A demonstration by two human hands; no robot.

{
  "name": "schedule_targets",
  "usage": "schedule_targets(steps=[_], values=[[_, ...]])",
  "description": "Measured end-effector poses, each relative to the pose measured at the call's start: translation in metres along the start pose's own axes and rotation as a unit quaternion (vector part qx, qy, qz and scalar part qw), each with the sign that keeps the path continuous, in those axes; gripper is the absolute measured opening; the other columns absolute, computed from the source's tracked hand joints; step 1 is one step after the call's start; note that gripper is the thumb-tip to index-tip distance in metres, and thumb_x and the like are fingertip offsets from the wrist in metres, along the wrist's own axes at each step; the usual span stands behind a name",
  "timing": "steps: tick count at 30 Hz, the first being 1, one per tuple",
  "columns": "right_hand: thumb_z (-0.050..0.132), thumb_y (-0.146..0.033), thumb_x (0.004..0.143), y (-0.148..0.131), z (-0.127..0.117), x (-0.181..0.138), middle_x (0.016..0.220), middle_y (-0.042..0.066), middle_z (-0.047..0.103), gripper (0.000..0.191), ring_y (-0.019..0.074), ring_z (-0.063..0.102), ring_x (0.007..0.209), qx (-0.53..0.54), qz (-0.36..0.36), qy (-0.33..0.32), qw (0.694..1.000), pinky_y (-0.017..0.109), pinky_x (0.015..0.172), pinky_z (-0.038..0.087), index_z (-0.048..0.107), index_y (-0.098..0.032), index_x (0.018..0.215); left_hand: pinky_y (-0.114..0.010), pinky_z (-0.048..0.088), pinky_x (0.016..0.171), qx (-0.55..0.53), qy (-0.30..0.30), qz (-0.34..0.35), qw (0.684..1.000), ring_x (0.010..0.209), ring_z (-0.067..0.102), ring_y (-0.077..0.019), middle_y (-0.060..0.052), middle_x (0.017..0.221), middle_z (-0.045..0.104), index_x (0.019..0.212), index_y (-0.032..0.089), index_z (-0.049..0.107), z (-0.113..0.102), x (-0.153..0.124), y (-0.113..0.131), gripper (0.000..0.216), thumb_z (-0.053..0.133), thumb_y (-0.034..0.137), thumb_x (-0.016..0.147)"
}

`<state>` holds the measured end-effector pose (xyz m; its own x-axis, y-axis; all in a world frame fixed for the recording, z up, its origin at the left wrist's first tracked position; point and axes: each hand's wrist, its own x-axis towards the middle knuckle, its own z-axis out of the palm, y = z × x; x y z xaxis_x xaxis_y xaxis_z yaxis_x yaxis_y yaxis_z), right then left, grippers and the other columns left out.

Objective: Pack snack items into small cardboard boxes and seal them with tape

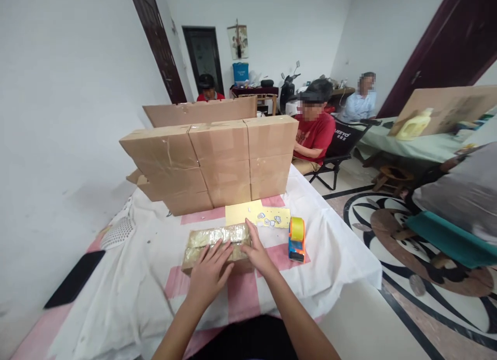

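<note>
A small cardboard box (194,241) with glossy clear tape over its top lies on the cloth in front of me. My left hand (212,267) rests on the box's top and near side, fingers stretched out. At the box's right end, my right hand (254,248) lies against the corner with thumb and fingers apart. To the right of the hands stands an orange and blue tape dispenser (297,241) with a yellow roll. Behind the box are yellow paper sheets (240,212) with small drawn or cut-out pictures.
A tall wall of taped cardboard (225,163) stands across the table behind the box. A dark flat tablet or phone (75,279) lies at the left edge. A person in a red shirt (318,137) sits beyond; another in grey (462,189) sits at right. Wrinkled cloth (147,277) covers the table.
</note>
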<state>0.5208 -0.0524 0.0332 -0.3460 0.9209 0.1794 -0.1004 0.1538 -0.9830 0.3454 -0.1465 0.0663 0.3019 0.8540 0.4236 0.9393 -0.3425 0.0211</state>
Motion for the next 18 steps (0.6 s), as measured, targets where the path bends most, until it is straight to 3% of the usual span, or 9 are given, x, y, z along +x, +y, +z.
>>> schedule_targets(steps=[3, 6, 8, 10, 13, 15, 18], values=[[0.064, -0.03, 0.084, -0.002, -0.009, -0.013, 0.166, 0.006, 0.026, 0.082, 0.0247, 0.026, 0.153, 0.037, 0.013, -0.003, 0.999, 0.048, 0.123, 0.027, 0.028, -0.033, 0.157, -0.049, 0.037, 0.116, 0.022, 0.009, 0.016, 1.0, 0.141, 0.05, -0.0276, -0.006, 0.147, 0.058, 0.148, 0.026, 0.049, 0.003, -0.003, -0.006, 0.05, 0.051, 0.034, 0.099], [0.065, -0.042, 0.089, -0.008, -0.039, -0.032, 0.161, 0.01, 0.036, 0.07, 0.029, 0.047, 0.141, 0.028, 0.011, 0.029, 0.999, 0.051, 0.112, 0.042, 0.036, -0.034, 0.152, -0.044, 0.037, 0.116, 0.035, 0.016, 0.029, 0.999, 0.14, 0.051, -0.0257, -0.007, 0.15, 0.055, 0.156, 0.023, 0.037, 0.004, -0.005, -0.013, 0.058, 0.049, 0.037, 0.1], [0.062, -0.045, 0.091, -0.013, -0.072, -0.043, 0.153, 0.012, 0.046, 0.057, 0.0299, 0.053, 0.134, -0.025, -0.019, 0.121, 0.992, 0.052, 0.111, 0.043, 0.047, -0.031, 0.144, -0.041, 0.038, 0.115, 0.034, 0.018, 0.025, 0.999, 0.136, 0.054, -0.024, -0.008, 0.152, 0.052, 0.159, 0.022, 0.031, 0.006, -0.006, -0.018, 0.061, 0.046, 0.039, 0.101], [0.06, -0.048, 0.091, -0.018, -0.111, -0.048, 0.147, 0.014, 0.051, 0.05, 0.031, 0.05, 0.136, -0.091, -0.048, 0.246, 0.964, 0.054, 0.113, 0.039, 0.052, -0.027, 0.135, -0.04, 0.039, 0.114, 0.035, 0.02, 0.017, 0.999, 0.133, 0.057, -0.0233, -0.008, 0.152, 0.052, 0.159, 0.023, 0.03, 0.008, -0.006, -0.02, 0.061, 0.044, 0.041, 0.102], [0.063, -0.054, 0.084, -0.017, -0.162, -0.045, 0.144, 0.018, 0.051, 0.061, 0.0333, 0.053, 0.132, -0.116, -0.02, 0.357, 0.927, 0.056, 0.11, 0.043, 0.048, -0.022, 0.134, -0.045, 0.042, 0.109, 0.055, 0.03, 0.006, 0.998, 0.138, 0.052, -0.0288, -0.004, 0.15, 0.055, 0.151, 0.028, 0.046, 0.012, -0.006, -0.018, 0.053, 0.045, 0.044, 0.101], [0.068, -0.058, 0.076, -0.009, -0.184, -0.039, 0.135, 0.019, 0.058, 0.071, 0.0332, 0.064, 0.117, -0.063, 0.034, 0.331, 0.941, 0.054, 0.098, 0.053, 0.045, -0.021, 0.132, -0.048, 0.046, 0.101, 0.077, 0.047, -0.026, 0.996, 0.14, 0.048, -0.0339, -0.005, 0.15, 0.056, 0.14, 0.033, 0.06, 0.015, -0.007, -0.014, 0.046, 0.046, 0.047, 0.099], [0.072, -0.059, 0.073, 0.007, -0.192, -0.03, 0.107, 0.013, 0.072, 0.062, 0.0314, 0.073, 0.092, 0.006, 0.074, 0.221, 0.972, 0.048, 0.078, 0.06, 0.054, -0.02, 0.117, -0.051, 0.047, 0.095, 0.091, 0.063, -0.081, 0.991, 0.128, 0.057, -0.0344, -0.009, 0.145, 0.059, 0.131, 0.036, 0.067, 0.019, -0.01, -0.01, 0.043, 0.045, 0.051, 0.097]])
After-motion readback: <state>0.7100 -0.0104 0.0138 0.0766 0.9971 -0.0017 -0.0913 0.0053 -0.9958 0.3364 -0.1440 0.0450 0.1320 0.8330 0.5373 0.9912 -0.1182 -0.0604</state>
